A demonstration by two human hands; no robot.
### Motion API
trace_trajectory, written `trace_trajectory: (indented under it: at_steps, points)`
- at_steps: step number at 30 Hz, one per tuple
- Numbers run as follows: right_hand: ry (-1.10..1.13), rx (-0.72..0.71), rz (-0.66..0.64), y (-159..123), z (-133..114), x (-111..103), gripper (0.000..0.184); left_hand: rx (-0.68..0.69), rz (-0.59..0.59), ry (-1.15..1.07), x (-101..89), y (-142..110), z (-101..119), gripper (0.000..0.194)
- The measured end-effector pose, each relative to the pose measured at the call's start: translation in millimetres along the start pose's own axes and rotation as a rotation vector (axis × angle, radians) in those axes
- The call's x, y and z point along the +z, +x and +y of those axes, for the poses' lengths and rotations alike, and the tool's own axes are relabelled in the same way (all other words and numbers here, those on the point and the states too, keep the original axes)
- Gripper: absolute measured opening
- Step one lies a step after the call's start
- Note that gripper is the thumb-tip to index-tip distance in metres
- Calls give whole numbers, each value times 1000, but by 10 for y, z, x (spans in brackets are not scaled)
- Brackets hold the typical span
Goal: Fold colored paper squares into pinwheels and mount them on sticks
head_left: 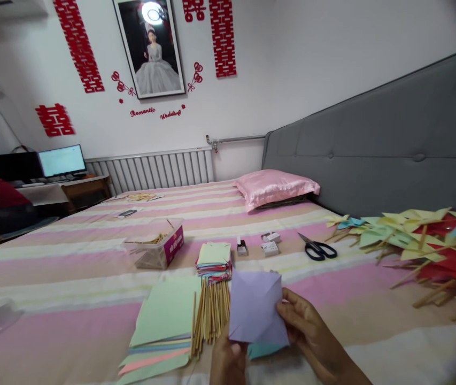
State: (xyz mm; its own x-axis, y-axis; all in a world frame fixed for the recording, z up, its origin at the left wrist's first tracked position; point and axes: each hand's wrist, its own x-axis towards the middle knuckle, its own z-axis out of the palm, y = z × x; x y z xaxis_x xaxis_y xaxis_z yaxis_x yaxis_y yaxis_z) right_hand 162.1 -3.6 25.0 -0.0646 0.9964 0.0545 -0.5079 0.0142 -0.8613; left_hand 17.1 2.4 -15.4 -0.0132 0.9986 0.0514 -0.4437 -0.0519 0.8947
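Both hands' grips are pinched on paper: the left hand [228, 357] holds the lilac square [256, 307] by its lower-left corner, while the right hand [306, 323] pinches its right edge between thumb and fingers. The square lies at the centre of this clock, raised above the bed [71, 331]. A teal sheet [265, 349] peeks from under its lower edge; whether the grip takes that in too, I cannot tell.

Around it, going down in size: a heap of pinwheels [420, 248], apparently finished and on their sticks, between two and three o'clock; a pillow [276, 187] at twelve; large sheets [167, 313] at nine; a tub [155, 251] of sticks at ten; a stack [214, 254] of small squares between ten and eleven; scissors [318, 250] at two; loose sticks [211, 310] at nine, just beside the square; small boxes [270, 248] near twelve.

Plenty looks done, yet much paper and many sticks remain unused. The lilac square is marked by diagonal lines, its corners unfolded.
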Motion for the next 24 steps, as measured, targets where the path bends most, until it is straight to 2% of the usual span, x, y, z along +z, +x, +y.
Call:
trace_trajectory:
  at_steps: [3, 8, 11, 18, 24]
  points:
    - [-126, -45, -39, 24, 49, 26, 32, 8, -31, -108, 45, -62, 136, 43]
    - [-212, -58, -66, 35, 103, 41, 44, -31, 211, -39, 107, -123, 289, 45]
    - [-212, -33, -99, 21, 132, 56, 43, -64, 286, -46, 105, -100, 327, 42]
    - [-172, -44, -116, 12, 137, 99, 39, -144, 255, -168, 128, -111, 426, 33]
    - [-161, -76, -111, -11, 68, 114, 32, -165, 195, -111, 87, -102, 411, 31]
